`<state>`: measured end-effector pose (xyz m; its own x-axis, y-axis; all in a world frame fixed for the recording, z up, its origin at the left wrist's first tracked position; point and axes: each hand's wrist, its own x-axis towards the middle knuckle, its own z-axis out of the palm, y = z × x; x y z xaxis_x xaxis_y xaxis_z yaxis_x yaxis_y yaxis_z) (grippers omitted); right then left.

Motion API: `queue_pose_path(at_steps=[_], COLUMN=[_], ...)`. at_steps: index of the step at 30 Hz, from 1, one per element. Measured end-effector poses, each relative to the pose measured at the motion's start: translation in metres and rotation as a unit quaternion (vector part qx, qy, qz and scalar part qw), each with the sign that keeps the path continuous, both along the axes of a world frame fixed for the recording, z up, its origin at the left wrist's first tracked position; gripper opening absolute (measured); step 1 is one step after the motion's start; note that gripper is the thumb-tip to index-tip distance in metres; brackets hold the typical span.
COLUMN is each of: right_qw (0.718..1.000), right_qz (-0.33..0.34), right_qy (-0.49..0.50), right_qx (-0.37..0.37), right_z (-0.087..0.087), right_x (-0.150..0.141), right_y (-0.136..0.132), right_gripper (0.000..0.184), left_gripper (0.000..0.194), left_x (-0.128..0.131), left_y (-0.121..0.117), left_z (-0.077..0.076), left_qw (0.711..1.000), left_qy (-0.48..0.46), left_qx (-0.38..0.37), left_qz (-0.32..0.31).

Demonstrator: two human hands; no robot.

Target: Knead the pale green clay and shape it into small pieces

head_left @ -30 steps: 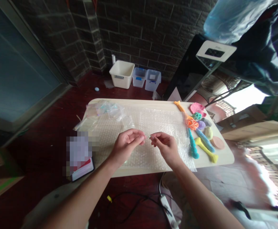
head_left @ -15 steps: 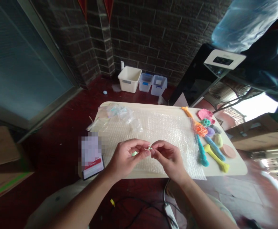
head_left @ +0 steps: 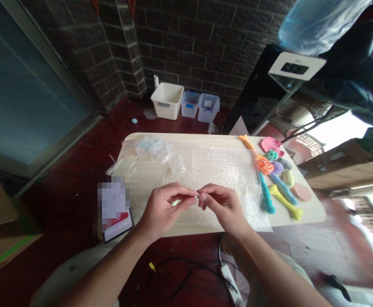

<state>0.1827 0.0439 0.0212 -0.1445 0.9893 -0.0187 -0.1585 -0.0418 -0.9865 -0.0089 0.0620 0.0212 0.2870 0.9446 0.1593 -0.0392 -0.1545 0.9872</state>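
Observation:
My left hand (head_left: 165, 209) and my right hand (head_left: 224, 208) meet over the near part of the table. Both are closed, thumbs and fingers pinching a tiny piece of light green clay (head_left: 197, 197) between them. Fingertips cover most of it, so its shape is unclear. More light green clay (head_left: 175, 203) shows inside the curled fingers of my left hand. Below both hands lies a sheet of bubble wrap (head_left: 221, 170).
Coloured clay shapes, including a yellow bone-like one (head_left: 285, 204), a teal stick (head_left: 266, 194) and a pink piece (head_left: 272, 146), lie at the table's right. Clear plastic bags (head_left: 159, 149) are at the back left, a tablet-like device (head_left: 118, 228) at the left edge. Bins (head_left: 167, 102) stand beyond.
My fingers have closed further over the green piece, so less of it shows. The whole view has shifted slightly, with the table appearing a little further left and higher.

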Motion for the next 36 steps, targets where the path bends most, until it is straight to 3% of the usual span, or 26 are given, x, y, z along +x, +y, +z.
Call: queue_pose_path(at_steps=[5,10,12,16,21,25,29,32,36], right_qw=[1.0,0.998,0.997,0.995,0.99,0.975,0.917,0.887,0.874], right_qz=[-0.019,-0.065,-0.068,-0.065,-0.063,-0.049,-0.034,-0.026,-0.016], right_qy=[-0.017,-0.017,-0.022,-0.057,-0.115,-0.216,-0.379,-0.425,-0.448], right_qx=[-0.015,-0.01,-0.012,-0.039,-0.049,0.008,0.124,0.179,0.188], right_z=[-0.001,-0.013,-0.019,-0.034,-0.052,-0.057,-0.05,-0.048,-0.051], right_x=[0.003,0.01,0.013,0.015,0.015,0.014,0.014,0.014,0.014], right_y=[0.005,0.023,0.029,0.038,0.044,0.043,0.041,0.041,0.042], right_gripper=[0.019,0.027,0.031,0.038,0.04,0.03,0.017,0.015,0.016], left_gripper=[0.024,0.024,0.028,0.038,0.037,0.022,0.022,0.025,0.032], left_x=[-0.004,-0.034,-0.051,-0.078,-0.08,-0.065,-0.049,-0.039,-0.03], left_y=[0.0,0.014,0.019,0.022,0.02,0.026,0.031,0.032,0.036], left_z=[0.003,0.01,0.004,-0.016,-0.032,-0.035,-0.034,-0.033,-0.032], left_qw=[0.999,0.984,0.984,0.977,0.96,0.963,0.968,0.986,0.998], left_qy=[0.023,0.055,0.097,0.197,0.275,0.262,0.232,0.155,0.033], left_qx=[0.033,0.042,0.017,0.042,0.051,0.068,0.062,0.017,-0.055], left_qz=[0.03,0.166,0.15,0.069,0.03,0.02,0.068,0.065,0.026])
